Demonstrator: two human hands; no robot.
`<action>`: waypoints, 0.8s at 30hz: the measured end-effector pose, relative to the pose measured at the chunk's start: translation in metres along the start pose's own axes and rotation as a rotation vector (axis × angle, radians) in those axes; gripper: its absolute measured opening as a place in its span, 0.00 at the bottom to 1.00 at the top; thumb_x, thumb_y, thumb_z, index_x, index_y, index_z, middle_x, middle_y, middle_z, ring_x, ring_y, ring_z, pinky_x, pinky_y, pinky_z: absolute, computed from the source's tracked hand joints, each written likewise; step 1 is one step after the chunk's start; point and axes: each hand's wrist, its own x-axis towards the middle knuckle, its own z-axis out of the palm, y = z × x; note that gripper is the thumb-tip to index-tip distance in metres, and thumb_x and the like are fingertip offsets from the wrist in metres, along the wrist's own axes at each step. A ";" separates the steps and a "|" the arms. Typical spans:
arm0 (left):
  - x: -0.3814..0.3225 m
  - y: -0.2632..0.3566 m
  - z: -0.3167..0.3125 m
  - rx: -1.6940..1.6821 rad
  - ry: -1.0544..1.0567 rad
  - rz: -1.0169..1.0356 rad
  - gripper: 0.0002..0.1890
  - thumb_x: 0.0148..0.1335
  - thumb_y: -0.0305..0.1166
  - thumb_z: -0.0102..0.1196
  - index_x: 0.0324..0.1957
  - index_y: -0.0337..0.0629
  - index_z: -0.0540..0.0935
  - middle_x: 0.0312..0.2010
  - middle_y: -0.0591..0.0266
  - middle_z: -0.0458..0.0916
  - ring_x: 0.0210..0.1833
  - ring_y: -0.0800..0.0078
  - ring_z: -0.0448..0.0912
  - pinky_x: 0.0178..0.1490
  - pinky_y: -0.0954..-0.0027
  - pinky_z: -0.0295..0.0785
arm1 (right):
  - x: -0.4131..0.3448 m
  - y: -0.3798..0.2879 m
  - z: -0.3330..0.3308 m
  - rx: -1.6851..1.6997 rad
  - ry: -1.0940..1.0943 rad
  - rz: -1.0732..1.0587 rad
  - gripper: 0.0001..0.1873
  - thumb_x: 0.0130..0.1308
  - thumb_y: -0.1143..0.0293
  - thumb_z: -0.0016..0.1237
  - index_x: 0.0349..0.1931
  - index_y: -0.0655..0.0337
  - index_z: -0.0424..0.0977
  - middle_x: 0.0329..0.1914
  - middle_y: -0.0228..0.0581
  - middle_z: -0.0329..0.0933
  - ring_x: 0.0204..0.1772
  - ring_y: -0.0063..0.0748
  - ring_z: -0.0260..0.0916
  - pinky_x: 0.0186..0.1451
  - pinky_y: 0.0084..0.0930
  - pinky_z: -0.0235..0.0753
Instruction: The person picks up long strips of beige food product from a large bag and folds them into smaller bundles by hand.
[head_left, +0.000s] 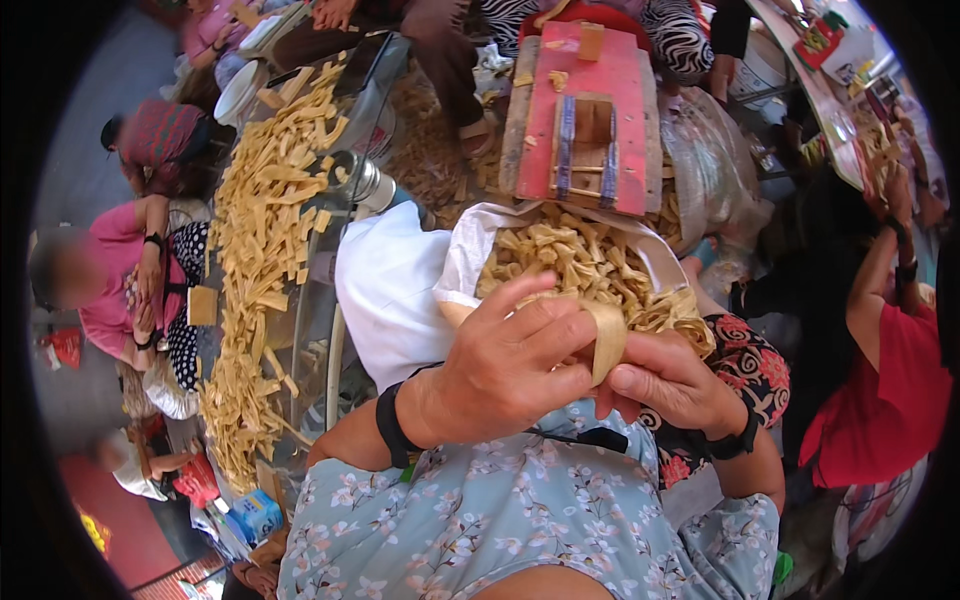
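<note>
Over my lap my left hand (502, 367) grips one part of a flat, pale yellow strip (609, 341), which bends in a loop around its fingers. My right hand (675, 379) pinches the lower part of the same strip between thumb and fingers; the fingertips meet close together and partly hide it. Just beyond both hands, an open white sack (469, 251) holds a heap of folded or knotted yellow pieces (577, 259). A larger bunched piece (686, 322) lies at the sack's right edge, beside my right hand.
A red board (529, 150) ahead carries a small wooden frame (585, 150) with blue-wrapped sides. Loose strips (262, 225) cover a table at left, with a metal-topped flask (371, 187) by its edge. People sit around, one in red (885, 405) at right.
</note>
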 end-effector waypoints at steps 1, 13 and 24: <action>0.000 0.000 0.004 0.022 -0.012 0.028 0.09 0.47 0.33 0.65 0.31 0.46 0.82 0.45 0.62 0.80 0.43 0.65 0.80 0.48 0.62 0.75 | 0.000 0.003 0.000 0.036 0.008 0.033 0.14 0.77 0.63 0.44 0.48 0.64 0.77 0.30 0.29 0.79 0.26 0.15 0.71 0.26 0.16 0.70; 0.008 -0.005 0.016 0.316 0.125 0.106 0.10 0.50 0.29 0.62 0.37 0.46 0.84 0.57 0.56 0.79 0.61 0.57 0.75 0.63 0.51 0.69 | 0.008 0.029 0.006 0.732 0.367 -0.028 0.08 0.70 0.66 0.54 0.42 0.60 0.79 0.32 0.24 0.76 0.29 0.10 0.68 0.30 0.11 0.69; -0.011 0.001 0.016 0.228 0.152 -0.012 0.12 0.55 0.31 0.65 0.43 0.45 0.83 0.43 0.62 0.83 0.38 0.62 0.80 0.48 0.58 0.72 | 0.017 0.038 -0.002 0.547 0.412 -0.039 0.13 0.65 0.77 0.54 0.49 0.62 0.72 0.41 0.28 0.77 0.40 0.14 0.71 0.43 0.14 0.71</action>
